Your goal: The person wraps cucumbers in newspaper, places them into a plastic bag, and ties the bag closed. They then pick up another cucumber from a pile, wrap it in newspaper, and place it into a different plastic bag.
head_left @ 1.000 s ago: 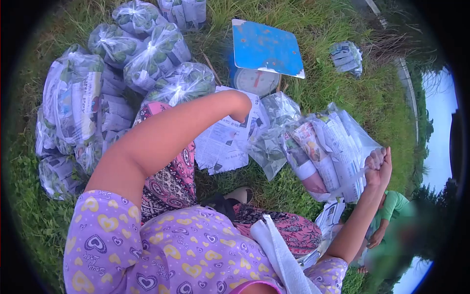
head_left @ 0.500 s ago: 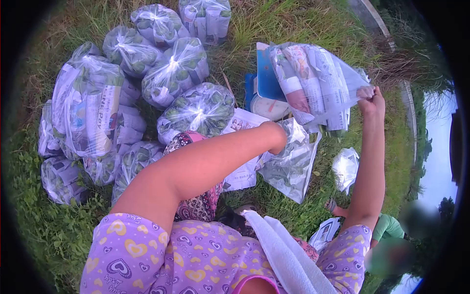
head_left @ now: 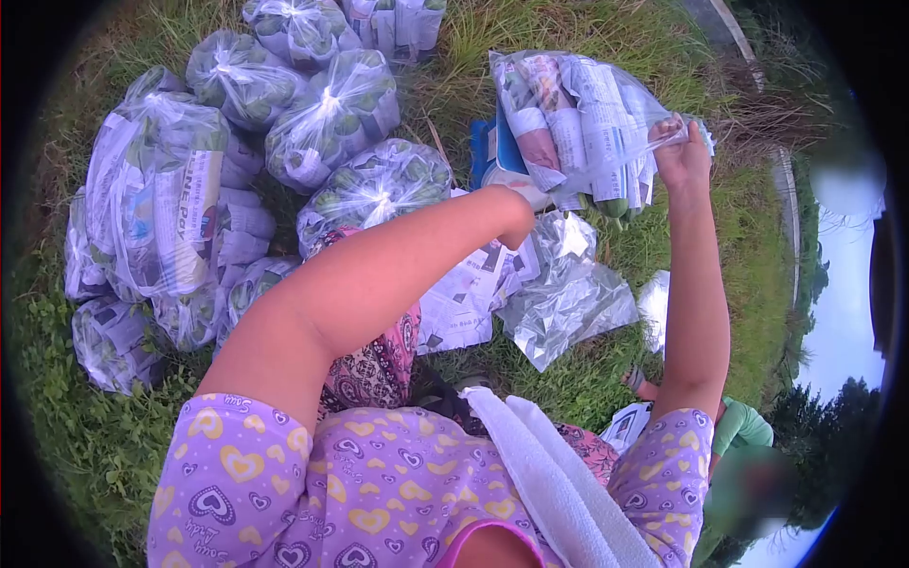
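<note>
My right hand [head_left: 684,151] is closed on the gathered edge of a clear plastic bag [head_left: 592,104]. Inside the bag are green vegetables wrapped in newspaper, with some green ends [head_left: 614,205] showing at its lower side. The bag is over a blue weighing scale [head_left: 509,151], largely covering it. My left hand [head_left: 517,220] bends downward at the wrist beside the scale and the bag's lower end; its fingers are hidden. Just below it on the ground are a crumpled clear plastic bag [head_left: 568,303] and newspaper sheets [head_left: 462,298].
Several filled bags of newspaper-wrapped vegetables [head_left: 156,189] stand on the grass at left. Another whitish plastic bag [head_left: 653,310] lies near my right forearm. A person in a green top [head_left: 743,426] is at lower right. A concrete edge [head_left: 786,199] runs along the right.
My right hand and the filled bag have shifted up and left, and the bag's green ends show more. The plastic bag on the ground is more spread out. The view has shifted slightly.
</note>
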